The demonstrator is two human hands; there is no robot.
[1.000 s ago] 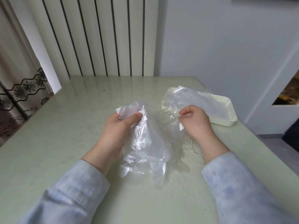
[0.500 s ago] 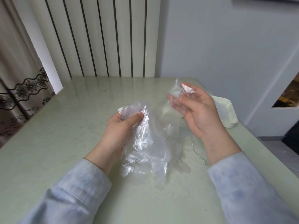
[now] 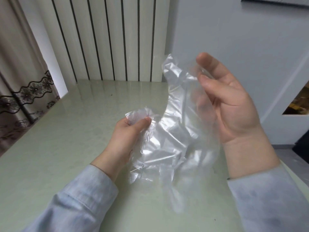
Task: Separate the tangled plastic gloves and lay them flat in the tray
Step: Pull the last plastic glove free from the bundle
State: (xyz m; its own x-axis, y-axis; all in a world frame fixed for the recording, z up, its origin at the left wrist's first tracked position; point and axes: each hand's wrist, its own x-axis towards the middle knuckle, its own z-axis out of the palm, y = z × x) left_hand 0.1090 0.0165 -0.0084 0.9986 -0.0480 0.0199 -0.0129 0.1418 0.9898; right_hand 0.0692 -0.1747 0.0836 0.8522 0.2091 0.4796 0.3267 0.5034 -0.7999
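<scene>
Left hand [image 3: 128, 136] low over pale green table [image 3: 58, 148], thumb and fingers pinching bunched edge of clear plastic gloves [image 3: 167, 144], right hand [image 3: 230, 111] raised, thumb and forefinger pinching upper end, film hanging crumpled between both hands.

Gloves [image 3: 167, 144] over table [image 3: 66, 148] (wall [image 3: 234, 39] behind).

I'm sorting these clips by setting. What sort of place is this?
Likely a room in a home: a lace-trimmed curtain on the left, a white ribbed panel, perhaps a radiator, behind, and a pale green table under the plastic gloves.
</scene>
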